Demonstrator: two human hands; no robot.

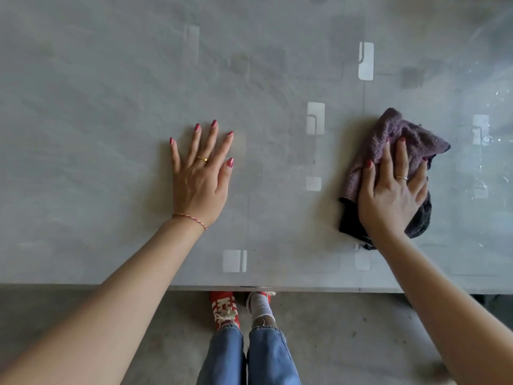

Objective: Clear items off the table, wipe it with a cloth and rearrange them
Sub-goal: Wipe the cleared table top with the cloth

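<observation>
Wiping was in hand: right hand [390, 195] pressed the cloth [408, 134] flat-fingered onto the surface [111, 93]; left hand [201, 173] rested released. Next, probably sweeping toward the apparently wet right side.

The counter [111, 93] surface lies flat and unobstructed across its far half and left portion. Obstacles: the left hand [200, 173] flat at centre, and the cloth [402, 137] under the right hand [391, 195]. A bare lane separates the hands.

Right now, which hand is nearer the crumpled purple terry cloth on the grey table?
Right. The right hand presses flat on the crumpled purple terry cloth, fingers spread over it. The left hand lies flat on the grey table, well apart from it.
</observation>
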